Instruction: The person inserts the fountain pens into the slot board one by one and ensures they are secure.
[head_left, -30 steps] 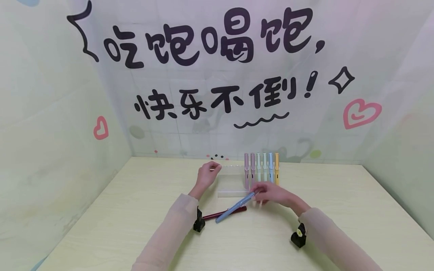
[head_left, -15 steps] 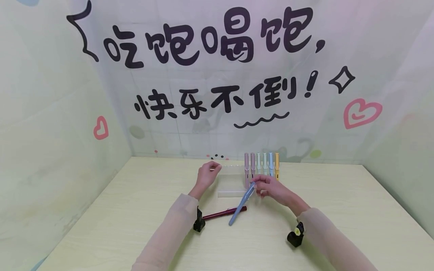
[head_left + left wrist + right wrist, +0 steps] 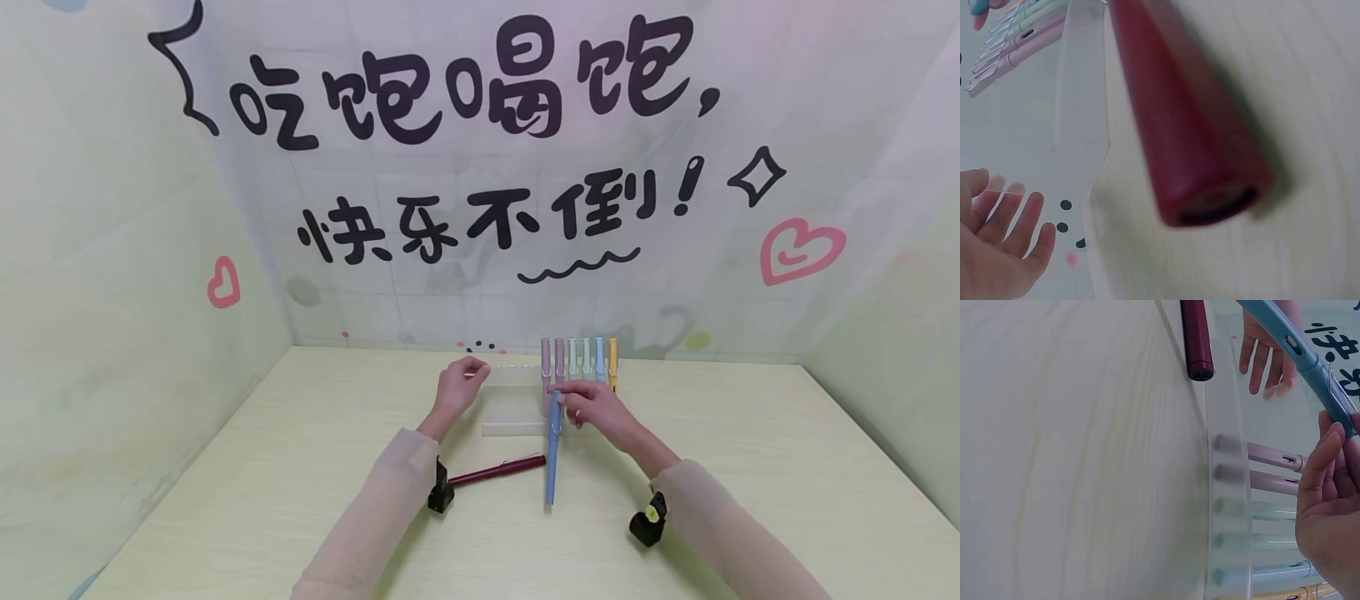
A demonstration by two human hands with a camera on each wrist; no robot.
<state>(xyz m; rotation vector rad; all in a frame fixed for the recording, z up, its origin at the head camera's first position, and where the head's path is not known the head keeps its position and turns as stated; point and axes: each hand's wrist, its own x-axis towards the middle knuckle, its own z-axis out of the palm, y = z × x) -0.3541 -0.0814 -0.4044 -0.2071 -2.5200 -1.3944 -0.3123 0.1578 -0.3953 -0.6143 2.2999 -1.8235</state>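
Note:
My right hand (image 3: 606,414) pinches a blue pen (image 3: 552,462) near its clip end; the pen hangs almost upright before the display stand. In the right wrist view, thumb and fingertips close round the cap of that blue pen (image 3: 1313,374). At the stand's upper left corner, my left hand (image 3: 457,390) grips the edge of the clear pen stand (image 3: 513,430), some fingers showing through the panel in the left wrist view. A dark red pen (image 3: 498,471) lies on the table in front of the stand, its near end large in the left wrist view.
Several pens stand in a row on the stand's right half: purple pens (image 3: 545,358), pale green pens (image 3: 573,357), a light blue pen (image 3: 599,358) and a yellow pen (image 3: 613,360). A printed cloth backdrop (image 3: 420,317) rises behind the wooden table (image 3: 360,400).
My right hand has lifted slightly and swung the blue pen from a slant, lower end to the left, to nearly upright. The left hand, stand and dark red pen have stayed put.

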